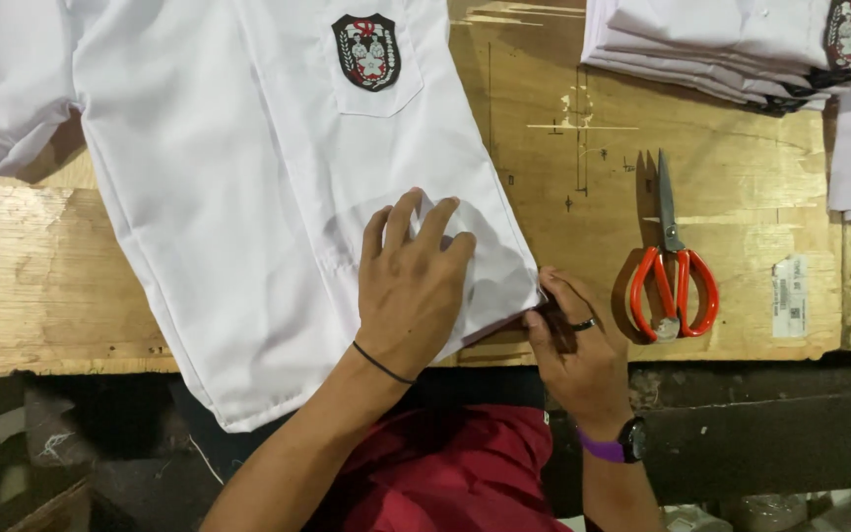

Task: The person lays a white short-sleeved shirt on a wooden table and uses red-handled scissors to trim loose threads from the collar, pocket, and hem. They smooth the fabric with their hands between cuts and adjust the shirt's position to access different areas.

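Pressing flat on a white shirt, left hand with fingers spread and palm down near the garment's lower right corner, thin black band at the wrist. Pinching that same corner at the hem, right hand, thumb and forefinger closed together on the cloth edge, dark ring on one finger, purple-strapped watch at the wrist. Lying front up across the wooden desk, the shirt, its near edge hanging over the desk's near side, chest pocket with a dark crest badge at the far end, one sleeve trailing off to the far left.

Resting just right of the pinching hand, apart from it, orange-handled scissors with blades shut and pointing far. Stacked at the far right, folded white shirts with the same kind of badge.

Likely trouble from this position: corner slipping from the pinch if the flat hand eases its weight, letting the overhanging cloth drag the shirt off the near edge; a sideways sweep of the right hand knocking the scissors; a rough desk surface snagging or soiling the white fabric
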